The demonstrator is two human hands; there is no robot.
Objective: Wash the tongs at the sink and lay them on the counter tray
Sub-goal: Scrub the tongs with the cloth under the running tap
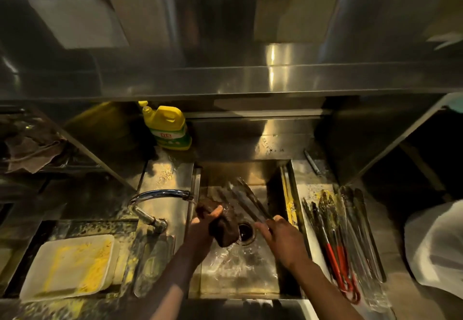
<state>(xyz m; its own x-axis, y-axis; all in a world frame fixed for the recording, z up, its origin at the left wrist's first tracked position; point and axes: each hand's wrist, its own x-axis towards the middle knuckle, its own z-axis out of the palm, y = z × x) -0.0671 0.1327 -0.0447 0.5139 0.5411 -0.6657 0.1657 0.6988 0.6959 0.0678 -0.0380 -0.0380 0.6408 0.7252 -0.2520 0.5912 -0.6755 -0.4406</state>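
The washing is under way and not finished, as far as can be judged: the right hand (280,237) grips a pair of tongs (246,200) by the handle end, fingers curled round it, the blurred arms pointing away over the sink (250,167), while the left hand (204,227) clutches a dark sponge (223,227) just beside the tongs, near the drain (244,230). The faucet (160,195) reaches in from the left with its spout over the basin edge; water lies shining on the sink floor. What is left seems to be scrubbing, rinsing, and laying this pair on the counter tray (310,189) to the right, where several other tongs (345,234), some with red handles, already lie side by side. Everything around is steel, dim and wet, with yellow smears on the sink wall and counter. A yellow detergent bottle (169,125) stands behind the sink, a white tray (67,267) smeared yellow sits at the left, and a brown cloth (30,151) lies on a shelf further left
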